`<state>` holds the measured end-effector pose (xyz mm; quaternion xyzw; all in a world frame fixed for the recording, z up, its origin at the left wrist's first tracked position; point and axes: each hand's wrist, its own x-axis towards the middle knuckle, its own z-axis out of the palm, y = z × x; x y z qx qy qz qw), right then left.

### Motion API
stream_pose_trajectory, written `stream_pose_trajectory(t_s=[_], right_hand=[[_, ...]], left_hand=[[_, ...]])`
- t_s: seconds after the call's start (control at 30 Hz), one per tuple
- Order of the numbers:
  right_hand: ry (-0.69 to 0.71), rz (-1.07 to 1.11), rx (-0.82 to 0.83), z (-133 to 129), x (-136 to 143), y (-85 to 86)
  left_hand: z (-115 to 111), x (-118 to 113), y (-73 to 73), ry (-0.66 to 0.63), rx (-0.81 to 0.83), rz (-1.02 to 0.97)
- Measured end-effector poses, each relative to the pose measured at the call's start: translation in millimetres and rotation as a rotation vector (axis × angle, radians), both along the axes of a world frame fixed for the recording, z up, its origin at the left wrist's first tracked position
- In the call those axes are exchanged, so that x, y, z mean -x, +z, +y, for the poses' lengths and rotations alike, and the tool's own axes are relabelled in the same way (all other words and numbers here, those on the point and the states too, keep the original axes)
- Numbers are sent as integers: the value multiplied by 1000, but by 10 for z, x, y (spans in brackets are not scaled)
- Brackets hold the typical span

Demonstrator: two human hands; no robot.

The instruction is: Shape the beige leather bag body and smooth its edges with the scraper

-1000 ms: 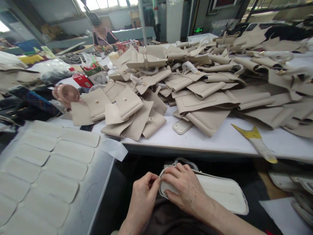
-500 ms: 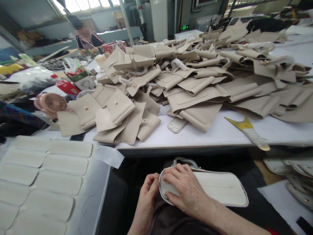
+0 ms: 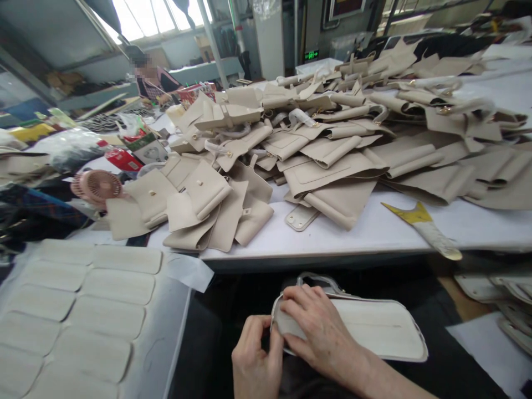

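On my lap lies a pale handbag (image 3: 376, 327) with its long, round-ended base facing up. A plastic-wrapped handle (image 3: 320, 280) sticks out on its far side. My left hand (image 3: 260, 349) pinches the rim at the bag's left end between thumb and fingers. Across the left part of the base rests my right hand (image 3: 313, 324), its fingers bent and pressing on the panel and rim while the thumb bears on the near side. The bag's body below the base is mostly hidden.
Beige bag pieces (image 3: 332, 160) heap the white table (image 3: 261, 252). At left, rows of pale oval panels (image 3: 116, 285) cover a board. A yellow-ended tool (image 3: 419, 221) lies near the table edge. Pale panels (image 3: 486, 288) are stacked at right. A pink fan (image 3: 97, 185) and a person (image 3: 152, 83) are farther back.
My left hand has shifted down and its thumb now presses the rim from the near side. My right hand stays on the base. The view has tilted slightly.
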<state>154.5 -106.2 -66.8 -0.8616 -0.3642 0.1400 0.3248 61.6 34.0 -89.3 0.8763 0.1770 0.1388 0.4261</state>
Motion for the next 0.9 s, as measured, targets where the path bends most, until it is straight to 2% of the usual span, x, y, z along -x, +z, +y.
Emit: stream_pose_trajectory(t_s=[0.23, 0.5, 0.57, 0.67, 0.77, 0.9], right_hand=[[14, 16, 14, -9, 9, 45], [35, 15, 57, 9, -69, 61], [38, 13, 62, 8, -75, 59], [46, 18, 55, 2, -75, 55], [51, 16, 50, 1, -68, 48], [39, 15, 39, 2, -54, 30]], left_hand=[[129, 39, -36, -116, -56, 81], [135, -76, 145, -197, -105, 190], [143, -91, 182, -195, -4, 201], [209, -114, 181, -184, 280, 258], [304, -152, 108, -127, 573, 307], [366, -193, -16, -107, 880, 359]])
